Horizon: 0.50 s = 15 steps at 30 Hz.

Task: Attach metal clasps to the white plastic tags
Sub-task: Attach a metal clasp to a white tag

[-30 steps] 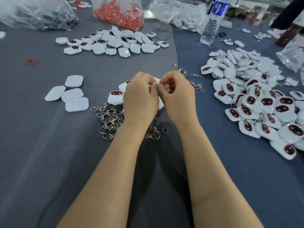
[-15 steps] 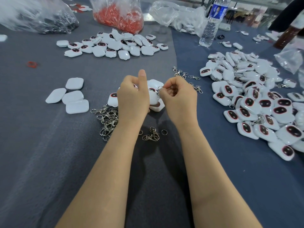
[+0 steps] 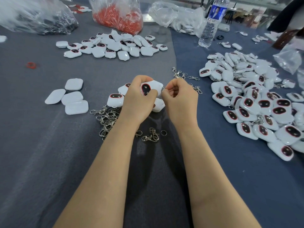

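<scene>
My left hand grips a white plastic tag with a dark red-rimmed window, held up in front of me. At the tag's right corner, the fingertips of my right hand pinch a small metal clasp ring. A heap of loose metal clasps lies on the grey cloth below my left wrist. A few more clasps lie between my forearms. Other white tags rest under and beside my hands.
A big pile of tags fills the right side, another pile lies at the back. Several blank white tags sit to the left. Loose clasps, a water bottle and plastic bags of parts stand further off.
My hands moved apart a little and my left hand turned the tag so that its dark window shows. My right hand now pinches the ring at the tag's corner.
</scene>
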Each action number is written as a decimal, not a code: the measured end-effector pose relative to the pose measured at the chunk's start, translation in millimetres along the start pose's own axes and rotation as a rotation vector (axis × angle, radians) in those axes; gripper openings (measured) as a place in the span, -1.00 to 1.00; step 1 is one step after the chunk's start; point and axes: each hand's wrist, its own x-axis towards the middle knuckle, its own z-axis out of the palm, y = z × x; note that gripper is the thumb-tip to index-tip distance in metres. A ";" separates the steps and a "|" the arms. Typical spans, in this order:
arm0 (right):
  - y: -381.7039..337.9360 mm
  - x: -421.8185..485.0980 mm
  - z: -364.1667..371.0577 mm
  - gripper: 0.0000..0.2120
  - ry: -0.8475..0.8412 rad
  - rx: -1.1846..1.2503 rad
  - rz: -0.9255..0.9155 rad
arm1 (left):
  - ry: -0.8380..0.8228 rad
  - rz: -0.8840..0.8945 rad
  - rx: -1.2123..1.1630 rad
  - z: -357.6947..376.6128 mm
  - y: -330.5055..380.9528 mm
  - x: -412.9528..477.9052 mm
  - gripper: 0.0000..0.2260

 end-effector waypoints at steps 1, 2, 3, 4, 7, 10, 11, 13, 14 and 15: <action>0.0 -0.1 0.3 -0.94 0.000 0.001 0.000 | -0.003 0.011 0.015 0.3 -0.4 -0.3 -0.80; 0.1 0.1 0.4 -0.95 0.000 0.001 -0.001 | -0.007 0.022 0.031 0.6 -0.4 -0.9 -0.80; 0.2 0.2 0.6 -0.95 0.000 -0.001 -0.002 | -0.008 0.035 0.050 0.8 -0.5 -1.0 -0.80; 0.4 0.3 0.8 -0.95 -0.003 -0.006 -0.004 | -0.005 0.050 0.074 0.8 -0.3 -1.1 -0.80; 0.8 0.2 1.6 -0.94 -0.021 -0.020 -0.002 | 0.017 0.091 0.141 0.6 -0.7 -0.9 -0.81; 1.3 0.0 2.4 -0.93 -0.016 -0.036 -0.009 | 0.035 0.122 0.216 1.2 -1.8 -1.3 -0.78; 1.3 0.0 2.7 -0.93 -0.020 -0.046 -0.013 | 0.042 0.131 0.235 1.6 -2.1 -1.5 -0.77; 1.4 -0.6 3.6 -0.94 -0.035 -0.059 -0.019 | 0.049 0.142 0.255 1.9 -2.3 -1.9 -0.77; 1.6 -0.8 4.0 -0.95 -0.039 -0.069 -0.025 | 0.047 0.147 0.260 2.2 -2.4 -1.7 -0.77; 1.8 -0.8 4.2 -0.95 -0.041 -0.086 -0.034 | 0.044 0.154 0.269 2.6 -2.8 -1.4 -0.76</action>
